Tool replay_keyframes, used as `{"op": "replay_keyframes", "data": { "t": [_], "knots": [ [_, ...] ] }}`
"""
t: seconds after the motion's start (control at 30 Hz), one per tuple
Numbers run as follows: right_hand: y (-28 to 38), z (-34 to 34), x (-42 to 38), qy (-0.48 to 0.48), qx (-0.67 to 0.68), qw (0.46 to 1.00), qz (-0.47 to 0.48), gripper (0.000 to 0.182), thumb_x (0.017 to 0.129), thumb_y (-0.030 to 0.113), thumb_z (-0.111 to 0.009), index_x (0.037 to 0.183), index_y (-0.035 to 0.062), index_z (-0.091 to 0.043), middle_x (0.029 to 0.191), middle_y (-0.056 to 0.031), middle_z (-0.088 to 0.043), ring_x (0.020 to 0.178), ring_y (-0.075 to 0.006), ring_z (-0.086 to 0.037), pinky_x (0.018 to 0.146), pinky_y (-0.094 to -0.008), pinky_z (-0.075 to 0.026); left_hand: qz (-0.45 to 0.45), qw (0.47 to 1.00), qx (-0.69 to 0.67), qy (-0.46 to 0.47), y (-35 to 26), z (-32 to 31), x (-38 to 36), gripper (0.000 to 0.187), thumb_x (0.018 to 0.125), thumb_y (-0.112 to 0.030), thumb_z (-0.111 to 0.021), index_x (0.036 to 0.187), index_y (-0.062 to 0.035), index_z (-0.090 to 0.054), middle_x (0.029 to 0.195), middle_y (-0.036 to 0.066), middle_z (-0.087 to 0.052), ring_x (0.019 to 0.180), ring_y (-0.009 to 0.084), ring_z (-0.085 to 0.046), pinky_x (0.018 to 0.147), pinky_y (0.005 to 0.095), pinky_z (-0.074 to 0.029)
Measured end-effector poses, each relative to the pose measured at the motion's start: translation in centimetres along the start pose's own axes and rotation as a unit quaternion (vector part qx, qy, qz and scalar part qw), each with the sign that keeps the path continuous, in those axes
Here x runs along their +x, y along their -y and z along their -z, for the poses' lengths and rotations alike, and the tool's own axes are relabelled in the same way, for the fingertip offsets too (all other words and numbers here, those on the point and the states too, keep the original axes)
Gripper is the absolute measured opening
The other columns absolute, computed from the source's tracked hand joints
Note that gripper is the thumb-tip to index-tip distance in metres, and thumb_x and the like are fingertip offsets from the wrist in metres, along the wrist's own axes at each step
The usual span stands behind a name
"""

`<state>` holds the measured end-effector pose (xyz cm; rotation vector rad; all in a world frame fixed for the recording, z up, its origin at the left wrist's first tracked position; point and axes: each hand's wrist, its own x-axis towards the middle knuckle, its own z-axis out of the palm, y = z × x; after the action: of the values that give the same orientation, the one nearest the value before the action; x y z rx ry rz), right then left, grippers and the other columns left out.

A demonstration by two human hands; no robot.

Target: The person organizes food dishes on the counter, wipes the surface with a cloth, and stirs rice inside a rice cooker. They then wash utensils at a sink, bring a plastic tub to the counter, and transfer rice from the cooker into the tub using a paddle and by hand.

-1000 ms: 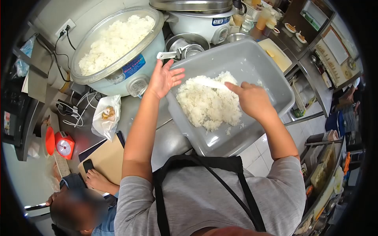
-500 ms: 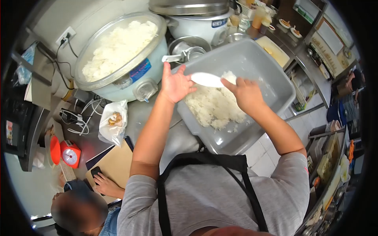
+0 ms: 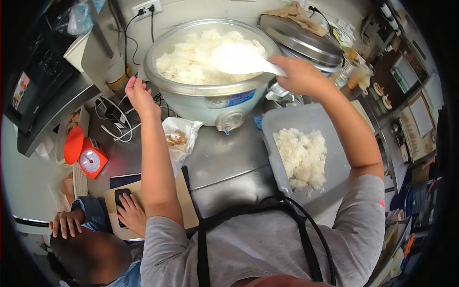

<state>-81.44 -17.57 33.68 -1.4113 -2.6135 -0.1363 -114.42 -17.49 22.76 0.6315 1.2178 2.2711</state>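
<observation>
My right hand [image 3: 303,76] is closed around the handle of a white rice paddle [image 3: 239,59]. The paddle's broad blade overlaps the cooked rice [image 3: 189,57] heaped in a large, lidless rice cooker [image 3: 191,90]. Left of the cooker is my left hand [image 3: 142,99], raised with its fingers loosely apart and nothing in them. Below my right forearm, a grey plastic tub [image 3: 278,168] holds a second mound of rice [image 3: 302,155].
A white plastic bag [image 3: 184,125] of food lies before the cooker. Further left stand a red scale [image 3: 92,158] and cables. Beside my left arm, another person's hand [image 3: 131,214] rests on a phone. A lidded cooker [image 3: 301,40] is at the back right.
My view has swung left. My right hand has carried the paddle from the tub to over the cooker. My left hand has moved away from the paddle to the cooker's left.
</observation>
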Motion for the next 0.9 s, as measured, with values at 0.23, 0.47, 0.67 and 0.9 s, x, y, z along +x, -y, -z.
{"op": "replay_keyframes", "data": {
  "t": [0.23, 0.47, 0.67, 0.9],
  "knots": [
    [6.4, -0.9, 7.9, 0.109, -0.293, 0.947, 0.073, 0.028, 0.07, 0.006, -0.047, 0.096, 0.0131, -0.056, 0.078, -0.0093, -0.06, 0.077, -0.0234, -0.058, 0.057, -0.0339, -0.047, 0.128, 0.969, 0.2, 0.067, 4.7, 1.2, 11.5, 0.046, 0.079, -0.035, -0.045, 0.115, -0.0075, -0.039, 0.1, 0.004, -0.046, 0.086, 0.0142, -0.041, 0.074, 0.0301, -0.033],
    [5.7, -7.5, 13.5, 0.189, -0.091, 0.977, 0.035, 0.027, 0.066, 0.018, -0.056, 0.091, 0.0108, -0.06, 0.088, -0.0104, -0.059, 0.082, -0.0243, -0.056, 0.069, -0.0335, -0.045, 0.173, 0.955, 0.199, 0.135, 6.3, -0.2, 12.8, 0.044, 0.085, -0.032, -0.034, 0.121, -0.0059, -0.032, 0.118, 0.01, -0.042, 0.104, 0.0203, -0.042, 0.085, 0.0307, -0.033],
    [5.4, -11.1, 16.0, 0.183, 0.044, 0.98, 0.061, 0.034, 0.063, 0.023, -0.059, 0.095, 0.0106, -0.059, 0.086, -0.0103, -0.06, 0.08, -0.0234, -0.056, 0.069, -0.0324, -0.044, 0.171, 0.951, 0.208, 0.154, 7.2, 0.5, 13.4, 0.044, 0.086, -0.031, -0.033, 0.121, -0.0055, -0.031, 0.116, 0.009, -0.042, 0.105, 0.0203, -0.042, 0.086, 0.0331, -0.033],
    [5.7, -11.1, 15.3, 0.221, 0.079, 0.97, 0.059, 0.036, 0.062, 0.023, -0.06, 0.095, 0.0092, -0.059, 0.084, -0.0116, -0.06, 0.081, -0.0248, -0.056, 0.069, -0.0332, -0.044, 0.195, 0.948, 0.188, 0.17, 4.4, -0.2, 11.7, 0.044, 0.087, -0.03, -0.031, 0.123, -0.005, -0.029, 0.12, 0.01, -0.04, 0.11, 0.0205, -0.038, 0.091, 0.0325, -0.028]
  ]
}}
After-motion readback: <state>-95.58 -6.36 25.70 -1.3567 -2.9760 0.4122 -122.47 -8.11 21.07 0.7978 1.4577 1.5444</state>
